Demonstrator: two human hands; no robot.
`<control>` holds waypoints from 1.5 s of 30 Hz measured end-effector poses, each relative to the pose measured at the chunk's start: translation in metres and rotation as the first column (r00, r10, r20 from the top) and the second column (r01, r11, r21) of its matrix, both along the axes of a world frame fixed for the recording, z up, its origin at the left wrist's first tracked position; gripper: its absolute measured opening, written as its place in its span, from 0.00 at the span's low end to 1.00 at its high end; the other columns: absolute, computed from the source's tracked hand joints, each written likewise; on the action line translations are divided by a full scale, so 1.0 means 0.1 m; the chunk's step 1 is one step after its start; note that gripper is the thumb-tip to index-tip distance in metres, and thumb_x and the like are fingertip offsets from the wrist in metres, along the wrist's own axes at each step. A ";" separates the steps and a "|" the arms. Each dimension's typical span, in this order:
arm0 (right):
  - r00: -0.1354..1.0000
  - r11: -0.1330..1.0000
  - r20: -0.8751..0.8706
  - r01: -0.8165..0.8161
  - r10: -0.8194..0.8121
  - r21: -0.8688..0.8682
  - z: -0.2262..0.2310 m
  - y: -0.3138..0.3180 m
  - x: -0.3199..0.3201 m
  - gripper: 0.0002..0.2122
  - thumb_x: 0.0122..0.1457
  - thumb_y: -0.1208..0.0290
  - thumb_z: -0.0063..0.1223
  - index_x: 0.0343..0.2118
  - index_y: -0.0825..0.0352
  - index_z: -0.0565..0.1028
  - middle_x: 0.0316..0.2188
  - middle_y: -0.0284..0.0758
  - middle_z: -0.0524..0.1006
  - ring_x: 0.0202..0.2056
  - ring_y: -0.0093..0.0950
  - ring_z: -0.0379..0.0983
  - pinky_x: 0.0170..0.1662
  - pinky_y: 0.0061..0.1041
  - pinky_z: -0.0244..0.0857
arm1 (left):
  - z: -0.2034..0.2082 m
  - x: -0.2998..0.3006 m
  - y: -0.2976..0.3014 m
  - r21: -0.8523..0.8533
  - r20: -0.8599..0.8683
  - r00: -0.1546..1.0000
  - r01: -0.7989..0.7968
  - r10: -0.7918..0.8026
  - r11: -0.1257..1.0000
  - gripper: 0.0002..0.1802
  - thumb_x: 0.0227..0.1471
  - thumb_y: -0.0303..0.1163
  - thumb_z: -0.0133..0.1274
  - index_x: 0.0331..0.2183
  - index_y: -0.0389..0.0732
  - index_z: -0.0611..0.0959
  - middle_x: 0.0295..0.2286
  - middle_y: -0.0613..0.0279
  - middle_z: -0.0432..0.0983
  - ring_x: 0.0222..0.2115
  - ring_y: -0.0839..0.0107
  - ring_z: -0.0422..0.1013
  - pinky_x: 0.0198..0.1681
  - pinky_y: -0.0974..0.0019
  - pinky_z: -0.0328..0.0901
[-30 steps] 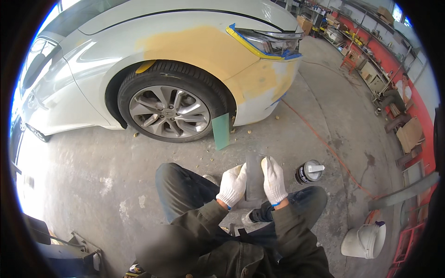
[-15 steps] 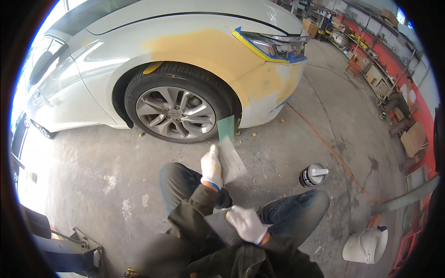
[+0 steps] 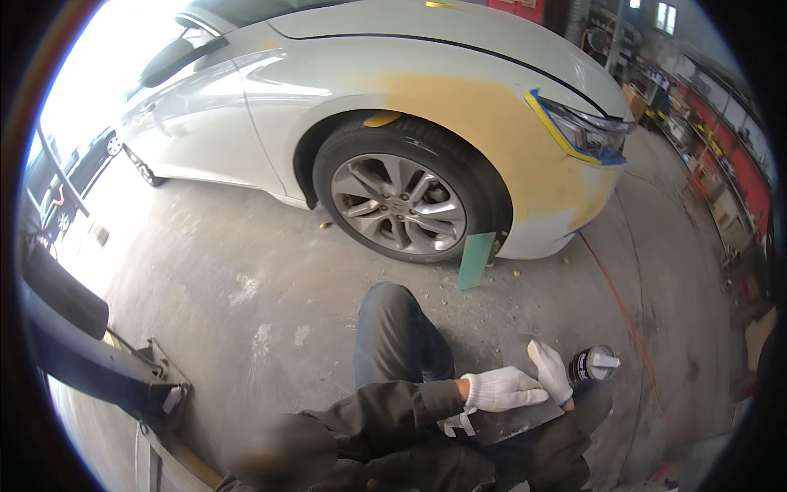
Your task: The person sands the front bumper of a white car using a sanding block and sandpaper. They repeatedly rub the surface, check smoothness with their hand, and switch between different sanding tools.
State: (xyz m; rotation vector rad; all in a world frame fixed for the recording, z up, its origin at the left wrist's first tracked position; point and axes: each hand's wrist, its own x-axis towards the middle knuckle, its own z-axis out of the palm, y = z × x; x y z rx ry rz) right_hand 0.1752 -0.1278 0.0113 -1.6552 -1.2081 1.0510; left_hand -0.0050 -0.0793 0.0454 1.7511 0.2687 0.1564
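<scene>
My left hand (image 3: 502,388), in a white knit glove, reaches across to the right, its fingers curled over a thin flat grey sheet (image 3: 520,424) on my lap. Its fingertips meet my right hand (image 3: 549,373), also gloved, whose fingers point up and away from me. The right hand looks closed. A blurred grey edge shows past its fingertips, but what it grips is unclear. Ahead stands a white car (image 3: 270,94) with a yellow-tan filler patch (image 3: 459,102) on its fender and bumper. A green sheet (image 3: 475,261) leans against the front tyre (image 3: 332,189).
A dark can (image 3: 592,366) with a pale flat piece on top stands beside my right hand. An orange hose (image 3: 619,299) crosses the concrete floor on the right. Blue and yellow tape edges the headlight (image 3: 586,131). A dark blue lift post (image 3: 98,389) stands at left.
My left hand has come down and right, bringing it against my right hand. The view has shifted left, so the car and can appear farther right.
</scene>
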 end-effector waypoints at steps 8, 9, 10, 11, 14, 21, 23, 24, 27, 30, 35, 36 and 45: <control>0.980 0.994 -0.196 0.063 -0.044 0.092 0.24 0.02 0.01 0.15 0.69 0.61 0.48 0.34 0.71 0.76 0.30 0.30 0.75 0.34 0.20 0.68 0.39 0.26 0.64 | -0.01 -0.10 -0.06 -0.075 0.143 0.983 -0.110 0.119 0.991 0.24 0.66 0.46 0.48 0.44 0.34 0.83 0.34 0.51 0.82 0.34 0.69 0.75 0.43 0.62 0.70; 0.956 1.000 -0.294 -0.016 0.019 0.011 0.21 0.02 -0.03 0.14 0.69 0.62 0.48 0.32 0.69 0.76 0.29 0.28 0.74 0.34 0.19 0.67 0.37 0.25 0.64 | 0.00 -0.07 -0.06 -0.111 0.148 0.974 -0.158 0.173 0.981 0.24 0.66 0.47 0.48 0.44 0.33 0.83 0.33 0.51 0.82 0.34 0.71 0.75 0.43 0.63 0.70; 0.955 0.999 -0.293 0.047 -0.046 -0.007 -0.12 0.03 0.01 0.12 0.68 0.64 0.49 0.33 0.67 0.76 0.31 0.27 0.75 0.34 0.19 0.68 0.37 0.24 0.65 | 0.03 -0.05 -0.06 -0.148 0.151 0.962 -0.205 0.227 0.968 0.24 0.66 0.47 0.48 0.44 0.33 0.83 0.32 0.51 0.82 0.34 0.73 0.74 0.43 0.63 0.69; 0.751 0.996 -0.659 -0.022 -0.037 -0.082 -0.36 -0.01 0.13 0.11 0.69 0.65 0.47 0.36 0.67 0.76 0.33 0.28 0.76 0.36 0.20 0.70 0.39 0.24 0.67 | 0.10 -0.06 -0.04 -0.109 0.116 0.956 -0.255 0.268 0.961 0.25 0.66 0.47 0.47 0.44 0.32 0.83 0.30 0.54 0.82 0.33 0.77 0.72 0.42 0.65 0.69; 0.635 0.995 -0.770 -0.010 -0.069 -0.097 -0.55 -0.19 0.00 0.14 0.71 0.66 0.41 0.48 0.70 0.74 0.44 0.34 0.75 0.45 0.24 0.72 0.48 0.24 0.69 | 0.00 -0.08 0.07 -0.194 -0.016 0.916 -0.397 0.402 0.897 0.25 0.66 0.47 0.48 0.44 0.32 0.83 0.28 0.59 0.81 0.31 0.80 0.70 0.39 0.66 0.69; 0.983 0.965 -0.068 -0.151 0.169 0.213 -0.23 -0.74 -0.12 0.17 0.70 0.64 0.43 0.50 0.73 0.74 0.45 0.37 0.78 0.46 0.27 0.74 0.51 0.26 0.69 | -0.02 -0.07 0.29 -0.107 0.003 0.735 -0.674 0.678 0.731 0.26 0.63 0.49 0.52 0.36 0.31 0.83 0.28 0.57 0.80 0.30 0.74 0.70 0.38 0.62 0.68; 0.969 0.988 -0.203 -0.151 0.140 -0.040 0.37 -0.88 -0.11 0.16 0.69 0.66 0.47 0.48 0.77 0.75 0.43 0.39 0.80 0.45 0.27 0.74 0.50 0.25 0.67 | 0.00 0.08 0.51 -0.233 0.011 0.609 -0.770 0.793 0.594 0.24 0.63 0.47 0.52 0.36 0.32 0.83 0.29 0.65 0.79 0.30 0.78 0.69 0.36 0.66 0.67; 0.975 0.998 -0.212 -0.058 0.061 0.022 0.46 -0.84 -0.02 0.16 0.69 0.66 0.47 0.48 0.77 0.76 0.43 0.40 0.80 0.45 0.26 0.74 0.50 0.25 0.67 | 0.16 0.08 0.59 -0.331 -0.030 0.582 -0.773 0.812 0.542 0.23 0.64 0.46 0.52 0.37 0.32 0.83 0.30 0.69 0.78 0.31 0.80 0.68 0.35 0.69 0.67; 0.933 0.944 -0.235 0.307 -0.273 0.121 0.23 -0.92 0.40 0.16 0.69 0.67 0.47 0.48 0.77 0.76 0.45 0.42 0.79 0.47 0.26 0.73 0.52 0.26 0.66 | 0.27 0.28 0.60 -0.269 0.032 0.724 -0.657 0.689 0.704 0.22 0.65 0.43 0.50 0.40 0.31 0.82 0.33 0.71 0.76 0.33 0.83 0.68 0.37 0.73 0.66; 0.749 0.823 -0.460 0.564 -0.477 0.063 0.22 -0.76 0.65 0.18 0.69 0.65 0.49 0.53 0.76 0.73 0.49 0.35 0.76 0.50 0.22 0.70 0.56 0.23 0.63 | 0.20 0.55 0.60 -0.478 -0.048 0.865 -0.459 0.500 0.749 0.22 0.66 0.41 0.48 0.46 0.29 0.80 0.35 0.63 0.80 0.36 0.78 0.73 0.41 0.73 0.69; 0.172 0.730 -0.815 0.573 -0.553 -0.374 -0.29 -0.60 1.10 0.17 0.69 0.59 0.47 0.52 0.65 0.74 0.47 0.33 0.77 0.46 0.26 0.74 0.48 0.28 0.71 | 0.02 1.34 0.66 -0.624 -0.307 0.883 -0.469 0.355 0.625 0.22 0.61 0.35 0.55 0.51 0.30 0.77 0.40 0.59 0.80 0.40 0.73 0.75 0.45 0.69 0.71; -0.143 0.669 -0.859 0.570 -0.491 -0.477 -0.15 -0.42 1.07 0.16 0.70 0.54 0.45 0.50 0.60 0.75 0.40 0.31 0.78 0.39 0.25 0.76 0.38 0.28 0.74 | 0.00 1.50 0.72 -0.669 -0.274 0.907 -0.418 0.319 0.614 0.22 0.59 0.33 0.57 0.51 0.31 0.76 0.42 0.59 0.79 0.40 0.74 0.75 0.46 0.69 0.71; -0.198 0.698 -0.760 0.306 -0.619 -0.647 -0.53 0.17 1.81 0.23 0.67 0.49 0.46 0.56 0.61 0.69 0.51 0.36 0.71 0.48 0.31 0.70 0.49 0.35 0.67 | -0.40 2.52 1.07 -0.979 -0.118 0.964 -0.152 0.237 0.132 0.26 0.58 0.27 0.58 0.56 0.33 0.75 0.45 0.64 0.79 0.45 0.76 0.74 0.52 0.70 0.68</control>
